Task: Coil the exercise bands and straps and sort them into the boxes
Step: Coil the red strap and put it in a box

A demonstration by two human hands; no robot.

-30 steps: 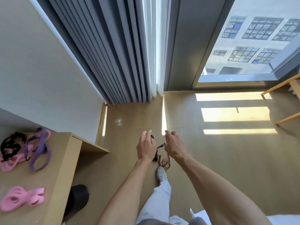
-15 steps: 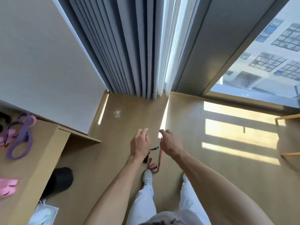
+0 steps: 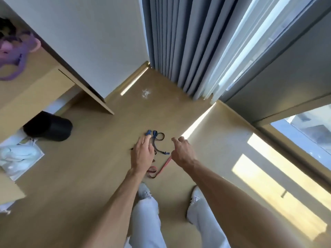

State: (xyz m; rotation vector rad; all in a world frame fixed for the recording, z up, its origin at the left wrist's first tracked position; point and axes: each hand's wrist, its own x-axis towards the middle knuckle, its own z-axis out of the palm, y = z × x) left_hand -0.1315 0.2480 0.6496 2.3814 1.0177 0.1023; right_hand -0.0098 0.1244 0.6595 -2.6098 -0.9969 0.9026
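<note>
**Both hands over the straps on the floor**

Head view: the left grip (image 3: 142,154) is released, its fingers straight and spread, hovering over a dark strap (image 3: 157,140) with blue clips that lies in loops on the wooden floor (image 3: 89,176). Whether the fingertips touch the strap cannot be told. The right grip (image 3: 180,152) has its fingers curled downward; a red strap (image 3: 162,168) runs from under it to a small loop on the floor near the left wrist, but whether the fingers pinch it cannot be told. Both straps lie just ahead of the person's white shoes (image 3: 144,192).

At the upper left, purple and pink bands (image 3: 16,56) lie in a blurred heap on a wooden surface (image 3: 32,83). Below the surface sits a black round object (image 3: 49,128), beside a white bag (image 3: 18,158). Grey curtains (image 3: 179,51) hang beyond.
</note>
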